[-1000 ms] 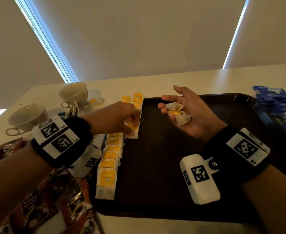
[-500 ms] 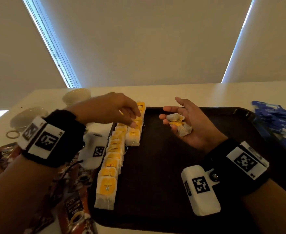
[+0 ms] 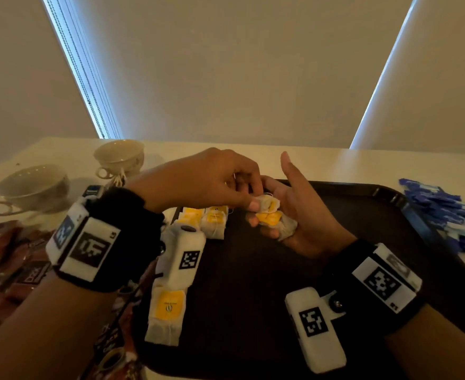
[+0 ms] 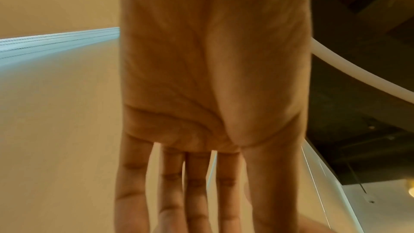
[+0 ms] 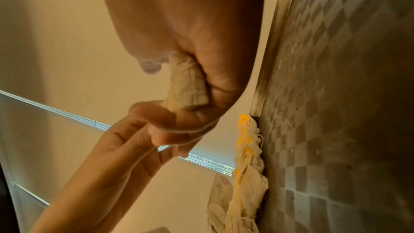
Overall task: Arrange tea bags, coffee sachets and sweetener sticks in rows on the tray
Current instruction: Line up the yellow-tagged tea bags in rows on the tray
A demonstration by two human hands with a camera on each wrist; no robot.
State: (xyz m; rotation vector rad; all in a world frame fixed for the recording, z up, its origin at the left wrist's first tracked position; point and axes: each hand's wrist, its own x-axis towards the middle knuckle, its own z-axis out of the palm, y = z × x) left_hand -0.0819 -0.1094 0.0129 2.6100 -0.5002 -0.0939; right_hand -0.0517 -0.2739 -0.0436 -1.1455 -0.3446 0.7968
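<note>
**Left hand picks a tea bag from the right palm**

The right hand (image 3: 302, 215) is over the dark tray (image 3: 253, 283), palm up. Its fingers curl around a small bunch of tea bags (image 3: 274, 219) with yellow tags. The left hand (image 3: 212, 182) reaches across, and its thumb and fingers pinch the top tea bag in that bunch.

A row of tea bags (image 3: 168, 311) lies along the left side of the tray. The left wrist hides part of it.

The tray sits on a pale counter (image 3: 335, 165). Blue sweetener sticks (image 3: 445, 212) lie in a pile just right of the tray. Brown coffee sachets (image 3: 14, 259) lie on the left. 2 cups (image 3: 119, 154) stand behind them.
</note>
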